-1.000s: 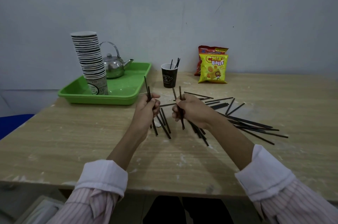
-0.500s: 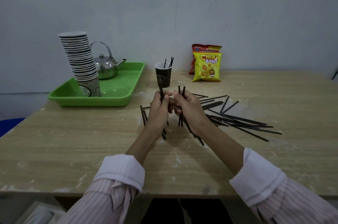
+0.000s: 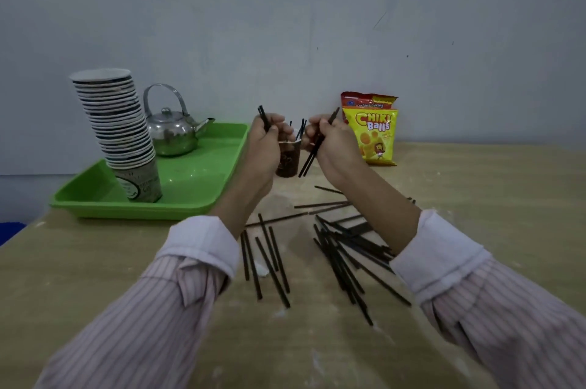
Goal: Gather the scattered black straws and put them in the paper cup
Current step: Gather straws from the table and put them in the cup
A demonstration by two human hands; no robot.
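Wooden worktop (image 3: pixel 126 293) carries scattered black straws (image 3: pixel 342 255) beneath your forearms. Your left hand (image 3: pixel 268 142) and right hand (image 3: pixel 333 141), fingers clamped on straws, flank the dark paper cup (image 3: pixel 288 160), which already holds a few upright.

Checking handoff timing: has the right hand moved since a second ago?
Yes. The right hand has gone from above the scattered straws away from the person to the paper cup, beside the snack bag, gripping straws.

Both hands (image 3: pixel 269 141) (image 3: pixel 333 144), each gripping straws (image 3: pixel 312 150), now up beside the paper cup (image 3: pixel 288 160), off the table.
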